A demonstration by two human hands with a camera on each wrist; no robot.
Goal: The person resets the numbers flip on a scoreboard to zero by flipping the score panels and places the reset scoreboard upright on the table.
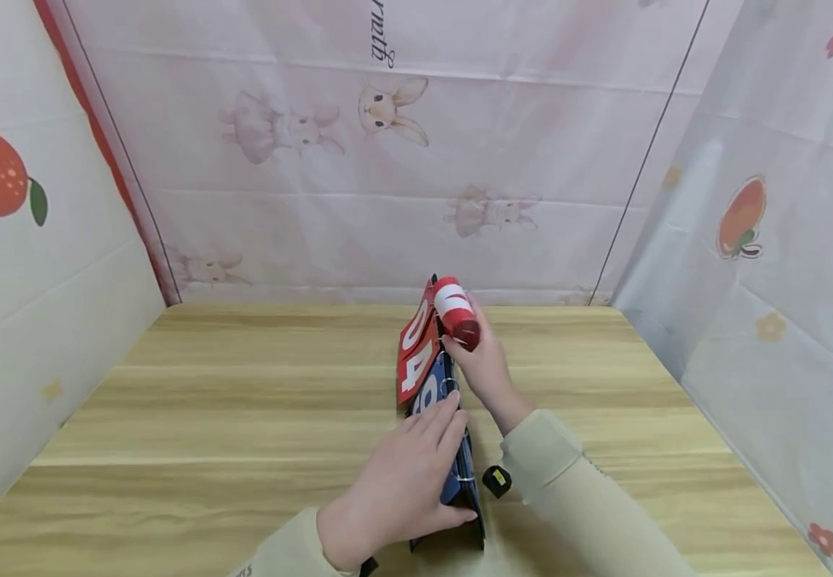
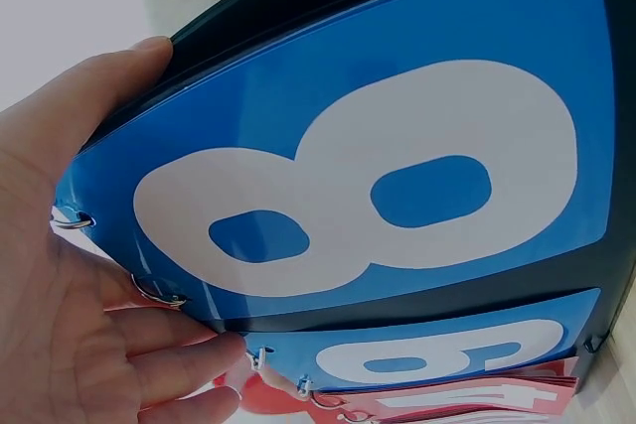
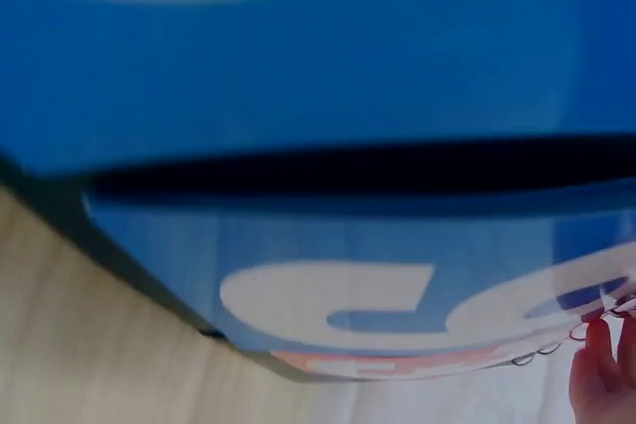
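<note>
Left fingers (image 1: 439,420) spread atop the scoreboard (image 1: 427,386), right fingers (image 1: 483,327) clamped on its curled red card (image 1: 449,297).

I see passage over the table (image 1: 243,433) left of the fingers of the left hand (image 1: 398,477). Standing scoreboard (image 1: 434,383) walls off the route beneath them. Curled red cards (image 1: 454,300) block just left of the right hand's (image 1: 488,369) fingers; small black object (image 1: 497,481) obstructs the table wristward.

The ring-bound scoreboard (image 1: 434,381) (red and blue number cards (image 1: 419,365)) stands tented, a red card (image 1: 453,304) curled over.
</note>
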